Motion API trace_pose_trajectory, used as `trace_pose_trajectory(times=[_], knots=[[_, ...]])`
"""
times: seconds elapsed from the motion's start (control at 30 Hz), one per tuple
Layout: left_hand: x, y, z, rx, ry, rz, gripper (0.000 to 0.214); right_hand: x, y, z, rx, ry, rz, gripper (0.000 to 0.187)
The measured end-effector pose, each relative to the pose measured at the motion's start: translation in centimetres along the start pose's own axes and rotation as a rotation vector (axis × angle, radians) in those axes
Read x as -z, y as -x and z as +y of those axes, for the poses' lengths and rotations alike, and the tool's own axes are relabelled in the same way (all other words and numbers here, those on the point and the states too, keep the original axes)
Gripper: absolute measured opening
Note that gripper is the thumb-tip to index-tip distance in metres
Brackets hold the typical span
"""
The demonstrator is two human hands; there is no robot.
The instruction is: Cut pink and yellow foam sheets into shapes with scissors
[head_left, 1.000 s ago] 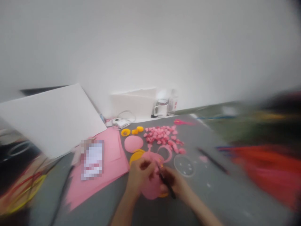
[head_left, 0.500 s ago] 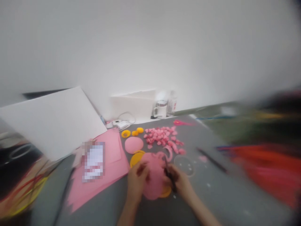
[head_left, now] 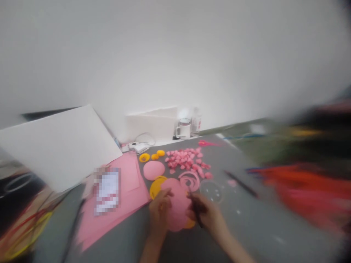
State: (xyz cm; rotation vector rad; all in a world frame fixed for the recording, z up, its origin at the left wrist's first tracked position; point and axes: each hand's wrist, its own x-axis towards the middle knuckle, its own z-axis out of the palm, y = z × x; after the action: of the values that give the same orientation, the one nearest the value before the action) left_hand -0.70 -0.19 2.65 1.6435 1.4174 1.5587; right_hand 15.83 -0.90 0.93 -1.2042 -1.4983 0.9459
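My left hand (head_left: 159,212) is closed on the left edge of a pink paper disc (head_left: 177,208), which lies at the front of the grey table. A dark slender tool (head_left: 197,212) is in my right hand (head_left: 210,212), its tip by the disc's right side; blur hides its exact kind. Behind the disc lie pink paper curls (head_left: 189,179). A yellow disc (head_left: 157,187) shows partly at upper left of the pink one, and another yellow piece (head_left: 190,223) pokes out under its lower right. Another pink disc (head_left: 154,170) lies farther back.
Many small pink pieces (head_left: 183,159) and yellow pieces (head_left: 158,155) lie behind. Left are pink sheets (head_left: 131,201), a blurred-out phone-like object (head_left: 108,191) and a white board (head_left: 63,146). A mug (head_left: 184,129) stands at the wall; a dark stick (head_left: 241,183) and red material (head_left: 296,190) lie right.
The view has shifted slightly. The tool's tip has come away from the pink curls, which now lie fully in sight behind the disc. My left hand still holds the disc.
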Motion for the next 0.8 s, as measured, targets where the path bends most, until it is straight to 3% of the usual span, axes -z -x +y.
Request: trace_pose_trajectory(times=[0.1, 0.23, 0.37, 0.5, 0.6, 0.67, 0.8], knots=[[-0.1, 0.1, 1.4, -0.012, -0.021, -0.116, 0.031, -0.9, 0.5, 0.2, 0.077, 0.385, -0.173, 0.035], [-0.1, 0.4, 1.9, 0.147, -0.100, -0.015, 0.023, -1.3, 0.9, -0.6, 0.083, 0.510, -0.324, 0.052], [0.5, 0.6, 2.0, 0.292, -0.069, 0.005, 0.029, -0.7, 0.9, -1.6, 0.088, 0.391, -0.332, 0.052], [0.5, 0.6, 2.1, 0.311, -0.064, -0.056, 0.032, 0.1, 0.6, -2.1, 0.104, 0.299, -0.388, 0.052], [0.1, 0.6, 1.7, 0.306, -0.059, -0.059, 0.029, 0.6, 0.0, -2.1, 0.084, 0.456, -0.397, 0.053], [0.0, 0.4, 1.6, 0.327, -0.030, 0.008, 0.030, 0.9, -0.4, -1.9, 0.056, 0.571, -0.343, 0.054], [1.1, -0.3, 3.3, 0.311, 0.037, 0.091, 0.030, 1.8, -0.9, -1.1, 0.044, 0.556, -0.242, 0.054]])
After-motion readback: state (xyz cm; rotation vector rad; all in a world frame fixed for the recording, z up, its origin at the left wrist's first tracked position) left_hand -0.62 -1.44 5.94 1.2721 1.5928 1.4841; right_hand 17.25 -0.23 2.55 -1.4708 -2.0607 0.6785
